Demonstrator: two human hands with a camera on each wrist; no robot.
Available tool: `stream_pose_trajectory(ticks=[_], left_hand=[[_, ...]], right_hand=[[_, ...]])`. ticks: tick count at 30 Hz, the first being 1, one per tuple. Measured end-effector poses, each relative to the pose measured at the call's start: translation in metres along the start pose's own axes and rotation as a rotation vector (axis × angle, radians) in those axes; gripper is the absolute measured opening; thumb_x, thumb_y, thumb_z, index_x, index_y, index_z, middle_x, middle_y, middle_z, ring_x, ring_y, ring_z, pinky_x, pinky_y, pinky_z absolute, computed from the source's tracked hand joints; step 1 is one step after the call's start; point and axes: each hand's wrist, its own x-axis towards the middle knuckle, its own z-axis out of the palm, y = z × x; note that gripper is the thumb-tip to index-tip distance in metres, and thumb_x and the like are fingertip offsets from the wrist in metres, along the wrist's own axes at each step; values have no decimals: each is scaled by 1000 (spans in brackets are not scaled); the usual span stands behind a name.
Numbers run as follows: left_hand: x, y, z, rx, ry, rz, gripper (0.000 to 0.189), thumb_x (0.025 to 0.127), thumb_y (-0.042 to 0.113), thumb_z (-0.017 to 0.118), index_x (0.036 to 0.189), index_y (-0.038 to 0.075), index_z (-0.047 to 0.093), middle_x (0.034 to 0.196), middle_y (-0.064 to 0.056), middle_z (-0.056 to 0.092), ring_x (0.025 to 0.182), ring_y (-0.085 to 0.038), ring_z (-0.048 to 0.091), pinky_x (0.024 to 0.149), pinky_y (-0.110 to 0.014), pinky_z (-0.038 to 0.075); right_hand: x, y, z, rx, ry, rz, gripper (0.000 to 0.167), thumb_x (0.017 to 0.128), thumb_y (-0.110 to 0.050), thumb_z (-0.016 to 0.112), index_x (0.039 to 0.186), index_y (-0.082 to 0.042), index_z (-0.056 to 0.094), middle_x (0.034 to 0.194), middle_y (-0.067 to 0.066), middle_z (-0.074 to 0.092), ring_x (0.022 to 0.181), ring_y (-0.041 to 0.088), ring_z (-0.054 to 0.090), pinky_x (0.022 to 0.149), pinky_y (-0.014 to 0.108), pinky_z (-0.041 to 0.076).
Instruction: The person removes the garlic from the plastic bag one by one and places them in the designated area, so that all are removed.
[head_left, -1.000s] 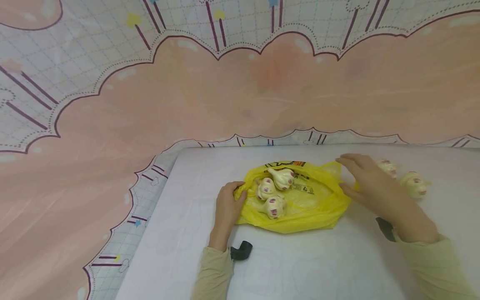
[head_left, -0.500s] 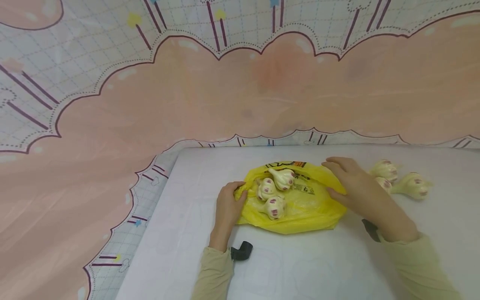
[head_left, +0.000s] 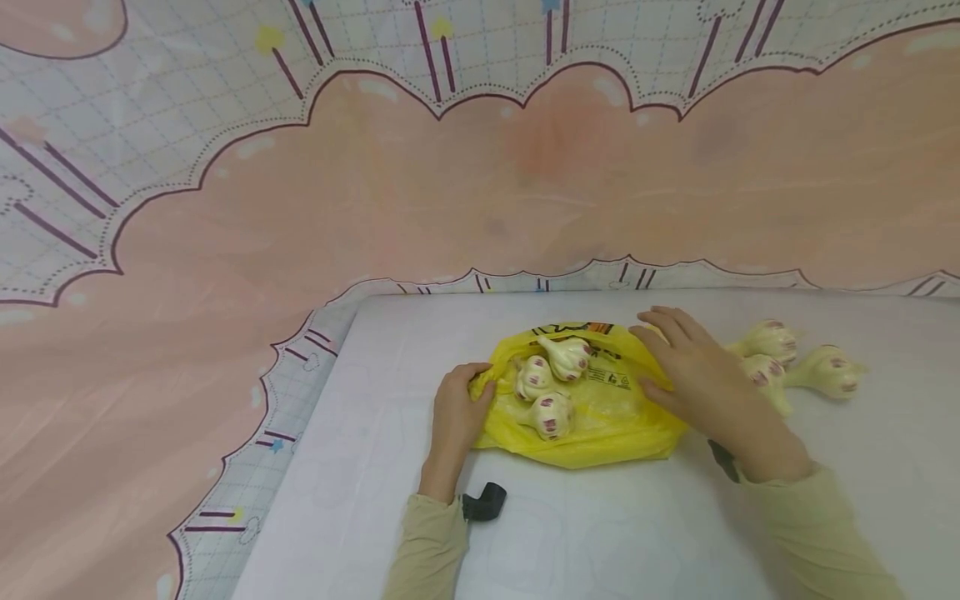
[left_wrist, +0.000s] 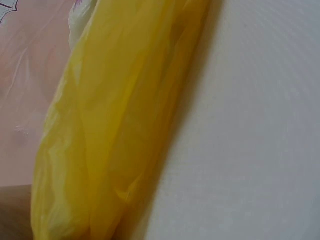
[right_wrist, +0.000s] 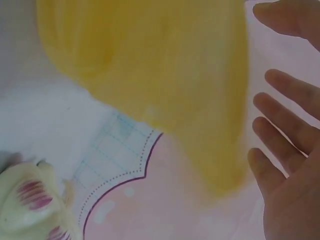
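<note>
The left hand [head_left: 456,412] pinches with its fingers the left rim of a yellow plastic bag [head_left: 585,454], which lies on the surface [head_left: 600,529] with its long axis parallel to the far edge. The right hand [head_left: 701,379], fingers spread, flanks the bag's right end; contact is uncertain. The bag holds three garlic bulbs [head_left: 552,416] at its left. Three loose bulbs [head_left: 831,372] lie right of the right hand, the nearer one, toward the far edge.
</note>
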Motion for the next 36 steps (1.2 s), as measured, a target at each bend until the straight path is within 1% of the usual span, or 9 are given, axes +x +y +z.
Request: stream_pose_trajectory(ticks=[4,9,14,20,23,28,32,36], left_hand=[[0,0,0,-2,-1,1,27,93,15,69,120,8,69,120,-10,67,113,-29,60,101,-44,48],[0,0,0,-7,-5,8,28,94,15,69,120,7,69,121,-10,67,114,-29,60,102,-44,48],[0,0,0,-9,-11,3,28,94,16,68,121,7,69,122,-10,67,115,-29,60,102,-44,47],[-1,-1,0,-8,-10,-7,28,94,16,69,120,8,69,121,-10,67,115,-29,60,102,-44,47],[-1,-1,0,-4,-12,-17,28,94,16,69,121,8,69,122,-9,67,116,-28,59,103,-44,47],[-1,-1,0,-7,-13,-17,28,94,17,69,121,9,69,122,-9,67,116,-28,59,103,-43,47],[0,-2,1,-3,-13,-10,28,94,17,69,121,9,69,123,-10,67,116,-29,59,103,-44,47],[0,-2,1,1,-12,-15,28,94,17,69,121,9,69,122,-9,67,116,-29,59,103,-44,46]], right_hand=[[3,-3,2,-2,2,-13,60,82,-16,79,133,3,55,142,22,48,136,41,37,109,58,39],[5,-7,5,45,-40,-4,61,83,-15,79,135,3,52,144,21,44,136,40,36,107,58,42],[8,-9,12,89,-82,19,61,86,-15,76,138,3,50,147,22,41,136,40,37,104,57,45],[14,-13,21,116,-129,57,62,87,-16,76,140,0,48,146,22,42,135,39,40,106,56,44],[15,-15,25,135,-127,50,63,87,-16,76,141,-1,48,147,21,43,135,38,41,106,56,44],[17,-16,30,180,-91,5,66,87,-14,76,144,0,45,150,20,42,136,37,42,104,54,46],[18,-18,35,205,-77,-15,63,87,-14,75,142,2,47,150,20,42,136,37,42,102,53,47],[21,-20,38,219,-79,-17,62,87,-14,76,141,1,48,149,21,43,137,37,42,103,52,47]])
